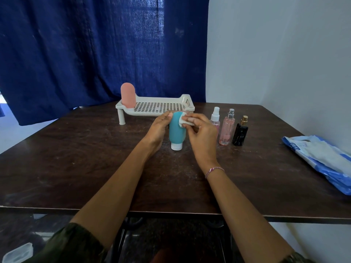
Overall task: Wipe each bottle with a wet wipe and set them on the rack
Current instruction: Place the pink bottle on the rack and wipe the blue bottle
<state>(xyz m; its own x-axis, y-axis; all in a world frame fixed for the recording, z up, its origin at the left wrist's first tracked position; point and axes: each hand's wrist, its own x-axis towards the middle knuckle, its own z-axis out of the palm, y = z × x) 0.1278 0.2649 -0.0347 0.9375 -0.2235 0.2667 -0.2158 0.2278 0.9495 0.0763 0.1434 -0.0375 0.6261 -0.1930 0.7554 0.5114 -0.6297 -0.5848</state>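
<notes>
The left hand [158, 128] has its grip closed around the teal bottle [177, 130], standing cap-down on the worktop [76, 158]. The right hand [199, 133] pinches a wet wipe [183, 121] against the bottle's upper side.

Rack [161, 107] is wide open apart from the pink bottle [128, 94] at its left end, but three spray bottles [227, 128] crowd the counter [76, 158] just right of the hands.

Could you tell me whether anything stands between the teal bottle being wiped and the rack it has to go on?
Nothing visible does. The teal bottle is held just in front of the rack, whose perforated shelf is bare apart from the pink bottle standing at its left end. The three spray bottles stand off to the right, clear of the path.
</notes>
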